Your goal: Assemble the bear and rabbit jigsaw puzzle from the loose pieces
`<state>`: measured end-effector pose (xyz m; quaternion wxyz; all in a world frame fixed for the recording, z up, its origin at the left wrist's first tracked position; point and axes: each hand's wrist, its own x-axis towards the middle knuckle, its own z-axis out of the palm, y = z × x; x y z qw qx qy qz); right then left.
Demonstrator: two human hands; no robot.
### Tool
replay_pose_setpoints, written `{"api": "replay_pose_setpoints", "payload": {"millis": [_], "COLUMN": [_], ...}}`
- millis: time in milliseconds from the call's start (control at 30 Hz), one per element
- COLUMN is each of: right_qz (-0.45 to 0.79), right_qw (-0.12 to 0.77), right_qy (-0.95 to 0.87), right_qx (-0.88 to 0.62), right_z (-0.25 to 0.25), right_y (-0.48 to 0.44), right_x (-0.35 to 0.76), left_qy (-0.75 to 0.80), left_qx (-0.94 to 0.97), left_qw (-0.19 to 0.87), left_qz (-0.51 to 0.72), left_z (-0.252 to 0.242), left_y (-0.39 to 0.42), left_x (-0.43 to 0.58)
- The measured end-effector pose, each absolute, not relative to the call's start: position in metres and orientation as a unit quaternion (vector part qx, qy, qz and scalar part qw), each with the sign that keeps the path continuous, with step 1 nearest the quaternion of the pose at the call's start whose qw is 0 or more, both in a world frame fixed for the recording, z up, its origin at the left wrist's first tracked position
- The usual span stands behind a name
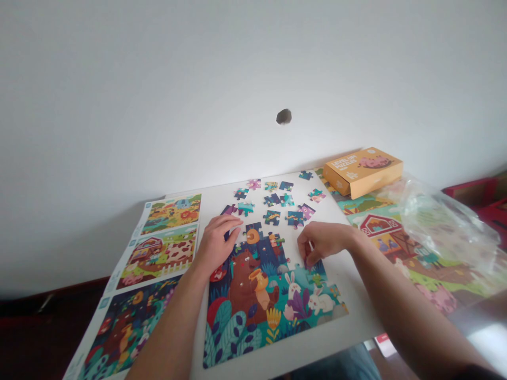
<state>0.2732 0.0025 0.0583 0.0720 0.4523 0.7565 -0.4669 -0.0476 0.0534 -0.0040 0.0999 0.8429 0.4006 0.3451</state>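
A partly joined jigsaw puzzle (253,295) shows a brown bear, white rabbits and leaves. My left hand (219,240) lies open at its upper left edge, fingers stretched toward the loose pieces. At the puzzle's right edge, my right hand (322,241) is closed in a pinch, its fingertips down on a puzzle piece that they mostly cover. Several loose puzzle pieces (272,217) are scattered above the joined part, some with dark blue, teal or pink-purple printing.
A sheet of reference pictures (158,248) lies along the left. At the right, an orange puzzle box (364,169) and a clear plastic bag (443,227) rest on a farm-scene picture (420,264). The white wall (198,95) behind the table has a hole.
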Motion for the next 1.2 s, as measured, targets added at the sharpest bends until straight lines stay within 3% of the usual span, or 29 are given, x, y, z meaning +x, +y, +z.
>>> {"api": "replay_pose_setpoints", "payload": {"millis": [967,1200], "right_qz": [-0.404,-0.391], "right_qw": [0.071,-0.007], "right_qy": [0.793,0.800], "right_qx": [0.451,0.455], "right_z": [0.0595,0.0609], "right_y": [0.0027,0.0049], "right_x": [0.2711,0.2780], "left_qy": [0.397,0.395], "left_qx": [0.845,0.846], "left_qw": [0.104,0.106], "left_qz": [0.342,0.341], "left_z": [-0.0019,-0.0008], "left_y": [0.0528,0.0522], "left_x": [-0.0453,-0.0441]}}
